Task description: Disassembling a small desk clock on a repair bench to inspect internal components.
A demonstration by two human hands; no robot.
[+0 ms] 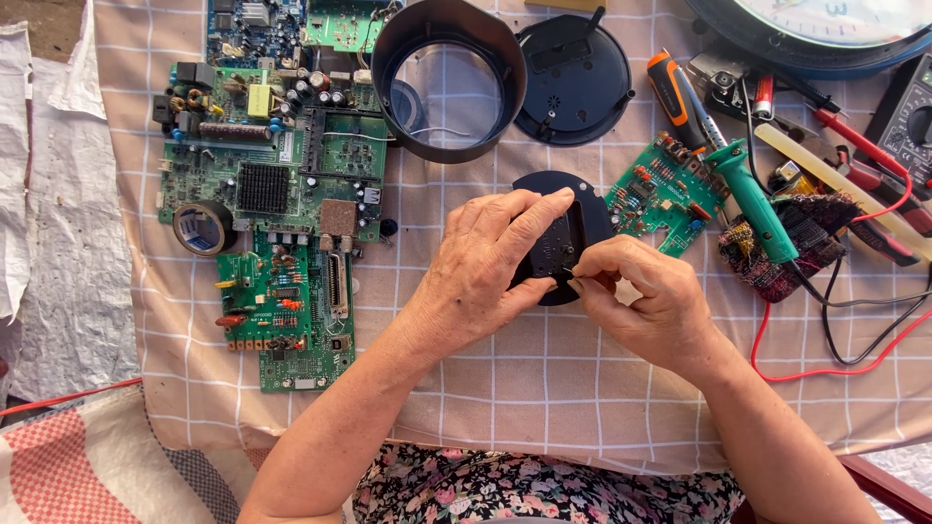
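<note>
Your fingers [544,209] on the left hand [490,267] curl over a round black disc [578,218], gripping it from its left edge, while the right hand [646,301] pinches something too small to make out against the disc's lower middle; the disc sits just in front of you, near the centre of the worktop [544,378], which is covered by a beige checked cloth. Working down in size, you have a cluster of green circuit boards [277,184] spread to the left of your hands, with a roll of tape [202,229] lying on them. Behind your hands stands a wide black ring-shaped housing [449,78], open so that the cloth shows through it, and just beside it to the right lies a second round black cover [573,80]. At the far right corner you see the edge of a wall clock [825,34]. Right of the disc lies a small green circuit board [660,194], and touching its right side is a teal-handled soldering iron [757,209], resting across a dark woven pad [796,247]. Farther back sits an orange-handled screwdriver [670,92], and red wire [825,369] loops along the right side.
</note>
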